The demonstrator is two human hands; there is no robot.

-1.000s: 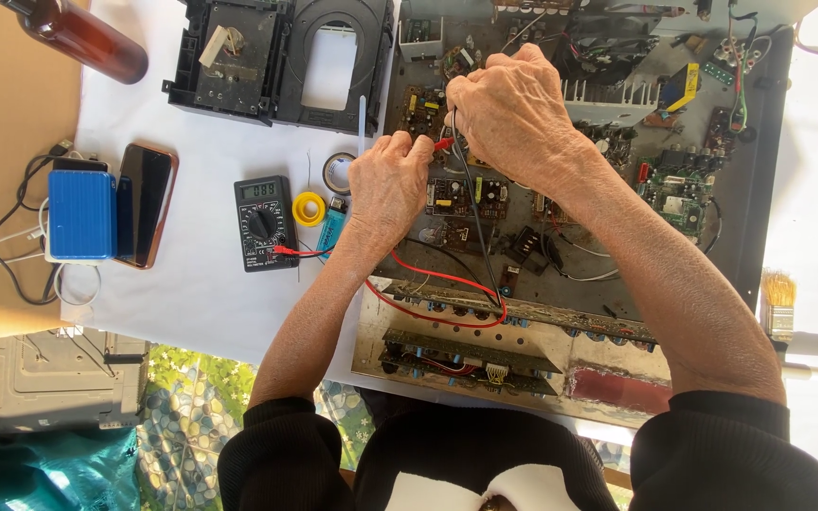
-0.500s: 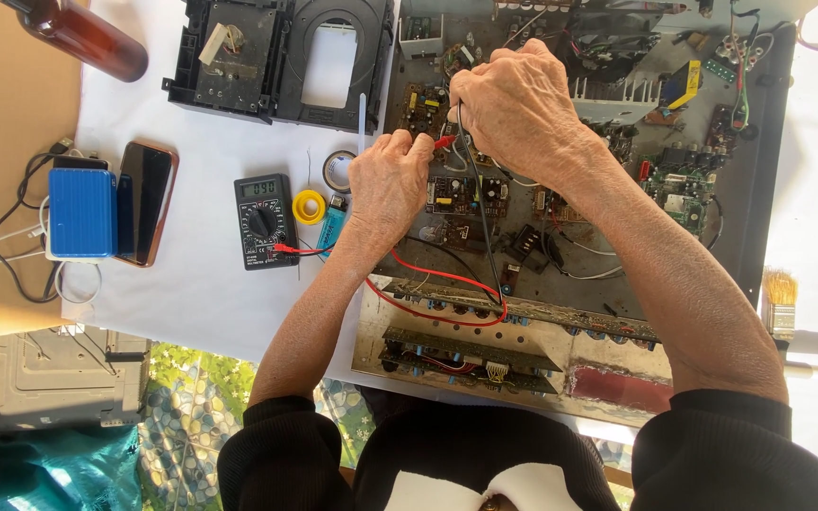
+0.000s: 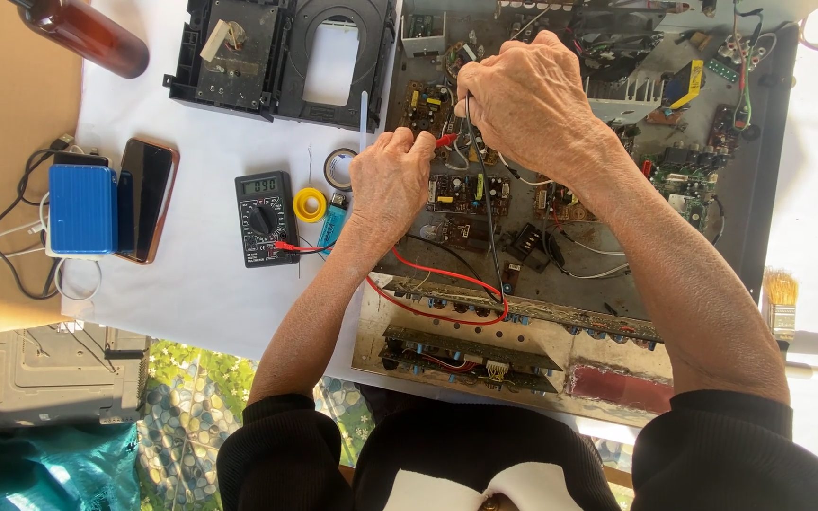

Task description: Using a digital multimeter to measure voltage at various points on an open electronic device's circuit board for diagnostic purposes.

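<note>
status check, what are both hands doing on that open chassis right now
Left hand pinching red probe on circuit board. Right hand gripping black probe beside it. Red lead loops across chassis to multimeter.

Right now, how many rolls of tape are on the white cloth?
2: a yellow roll beside the black meter, and a dark roll just above it, near the left hand. Others may be hidden.

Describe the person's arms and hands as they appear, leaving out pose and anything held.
Both forearms are bare. The left hand and right hand wear no gloves, and no rings or watch show. Black sleeves are pushed up to about the elbows: left sleeve, right sleeve. The same black garment covers the chest.
</note>
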